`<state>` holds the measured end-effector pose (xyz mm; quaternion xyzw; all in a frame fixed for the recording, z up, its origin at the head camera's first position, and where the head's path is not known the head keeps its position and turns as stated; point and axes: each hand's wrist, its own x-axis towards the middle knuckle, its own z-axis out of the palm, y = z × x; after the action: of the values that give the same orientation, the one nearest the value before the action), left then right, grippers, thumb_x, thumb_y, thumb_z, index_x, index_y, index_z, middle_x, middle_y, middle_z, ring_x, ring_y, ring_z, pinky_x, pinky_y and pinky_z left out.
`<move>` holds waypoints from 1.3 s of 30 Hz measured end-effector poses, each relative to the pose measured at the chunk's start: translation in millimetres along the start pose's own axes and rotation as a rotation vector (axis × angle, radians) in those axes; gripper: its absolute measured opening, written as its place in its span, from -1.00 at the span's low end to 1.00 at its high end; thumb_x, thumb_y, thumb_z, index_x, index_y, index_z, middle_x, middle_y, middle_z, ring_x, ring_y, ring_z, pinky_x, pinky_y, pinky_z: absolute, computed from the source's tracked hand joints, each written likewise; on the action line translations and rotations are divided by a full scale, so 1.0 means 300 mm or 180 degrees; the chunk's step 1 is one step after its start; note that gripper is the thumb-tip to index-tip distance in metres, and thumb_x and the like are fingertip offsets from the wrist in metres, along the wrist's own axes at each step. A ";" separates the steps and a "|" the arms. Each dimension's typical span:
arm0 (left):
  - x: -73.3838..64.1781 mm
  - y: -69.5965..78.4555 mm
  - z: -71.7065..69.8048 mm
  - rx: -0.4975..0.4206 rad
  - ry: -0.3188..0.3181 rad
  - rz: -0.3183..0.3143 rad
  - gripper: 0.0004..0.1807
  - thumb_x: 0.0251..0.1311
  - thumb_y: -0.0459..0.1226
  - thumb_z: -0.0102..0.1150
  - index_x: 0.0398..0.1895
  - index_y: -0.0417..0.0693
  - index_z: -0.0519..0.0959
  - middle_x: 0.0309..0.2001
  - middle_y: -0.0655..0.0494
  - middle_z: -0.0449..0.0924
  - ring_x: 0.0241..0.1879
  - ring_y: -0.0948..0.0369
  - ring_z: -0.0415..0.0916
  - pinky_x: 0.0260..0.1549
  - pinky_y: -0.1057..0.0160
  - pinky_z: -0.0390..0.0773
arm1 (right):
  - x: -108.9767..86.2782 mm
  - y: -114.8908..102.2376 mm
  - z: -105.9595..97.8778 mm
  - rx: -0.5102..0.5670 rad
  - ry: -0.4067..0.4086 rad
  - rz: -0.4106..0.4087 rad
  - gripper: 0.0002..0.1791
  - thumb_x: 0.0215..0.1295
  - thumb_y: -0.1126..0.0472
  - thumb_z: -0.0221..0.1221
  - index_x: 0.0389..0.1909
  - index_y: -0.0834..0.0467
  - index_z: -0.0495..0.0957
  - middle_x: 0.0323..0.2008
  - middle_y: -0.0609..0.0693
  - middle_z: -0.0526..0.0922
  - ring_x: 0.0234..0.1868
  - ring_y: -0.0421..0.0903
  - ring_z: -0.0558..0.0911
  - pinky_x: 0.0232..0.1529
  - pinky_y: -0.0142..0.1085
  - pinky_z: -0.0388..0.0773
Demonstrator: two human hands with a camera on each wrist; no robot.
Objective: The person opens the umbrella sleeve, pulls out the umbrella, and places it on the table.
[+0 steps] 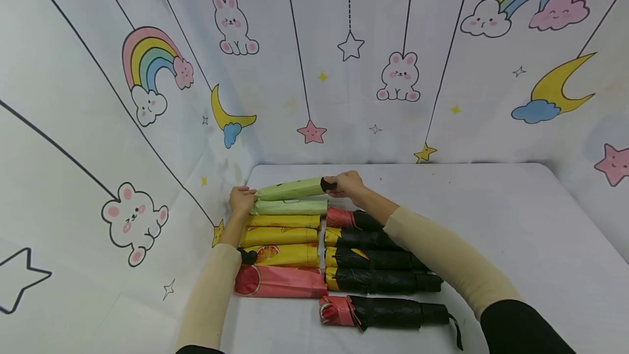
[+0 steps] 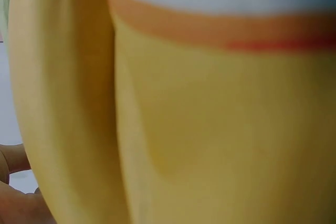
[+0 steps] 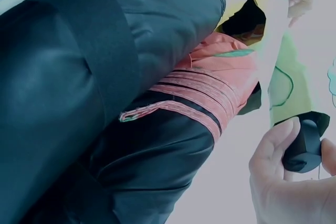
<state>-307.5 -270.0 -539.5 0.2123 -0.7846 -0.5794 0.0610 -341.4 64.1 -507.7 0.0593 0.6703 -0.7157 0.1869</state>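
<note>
A folded umbrella in a light green sleeve (image 1: pixel 290 189) lies between my hands at the far left of the table. Its black handle end (image 3: pixel 303 150) is pinched by my right hand (image 1: pixel 346 184), with thumb and fingers on either side in the right wrist view. My left hand (image 1: pixel 242 200) grips the opposite end of the sleeve. A second light green sleeved umbrella (image 1: pixel 290 207) lies just in front of it. In the left wrist view, yellow fabric (image 2: pixel 226 129) fills most of the picture, and only part of my left hand (image 2: pixel 23 203) shows at the lower left.
Yellow sleeved umbrellas (image 1: pixel 282 235) and a pink watermelon-print one (image 1: pixel 282 282) lie stacked in a left column. Beside them runs a column of black folded umbrellas (image 1: pixel 393 280) with red or yellow ends. One black umbrella (image 1: pixel 388 313) lies nearest, its strap hanging right. Printed fabric walls (image 1: pixel 275 124) border the table.
</note>
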 end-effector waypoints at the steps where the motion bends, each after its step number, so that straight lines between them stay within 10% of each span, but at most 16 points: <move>1: 0.000 0.000 0.001 -0.0006 0.0008 -0.0003 -0.45 0.39 -0.48 0.20 0.41 -0.32 0.31 0.23 -0.25 0.60 0.21 -0.14 0.53 0.16 0.02 0.62 | -0.001 0.001 -0.001 0.0012 -0.0002 -0.0003 -0.63 0.38 0.22 0.38 0.09 0.34 0.63 -0.01 0.29 0.69 -0.30 0.02 0.80 0.22 0.10 0.60; 18: -0.026 0.005 -0.017 -0.0290 -0.0021 0.0007 -0.47 0.42 -0.53 0.12 0.41 -0.36 0.28 0.25 -0.34 0.52 0.27 -0.20 0.46 0.29 -0.05 0.52 | -0.029 -0.031 -0.024 -0.0022 0.0164 0.0023 -0.52 0.31 0.15 0.45 0.11 0.36 0.60 -0.09 0.28 0.72 -0.32 0.00 0.81 -0.04 -0.11 0.75; 39: -0.028 0.006 -0.019 -0.0284 -0.0011 -0.0001 -0.44 0.38 -0.55 0.15 0.41 -0.40 0.27 0.24 -0.38 0.53 0.27 -0.21 0.46 0.28 -0.05 0.53 | -0.050 -0.043 -0.089 0.0056 0.0177 0.0049 -0.43 0.30 0.17 0.45 0.18 0.39 0.51 -0.02 0.29 0.67 -0.35 -0.02 0.81 0.13 0.01 0.66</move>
<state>-298.5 -271.3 -534.7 0.2085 -0.7580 -0.6142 0.0690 -336.3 93.5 -493.2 0.0860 0.6684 -0.7182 0.1732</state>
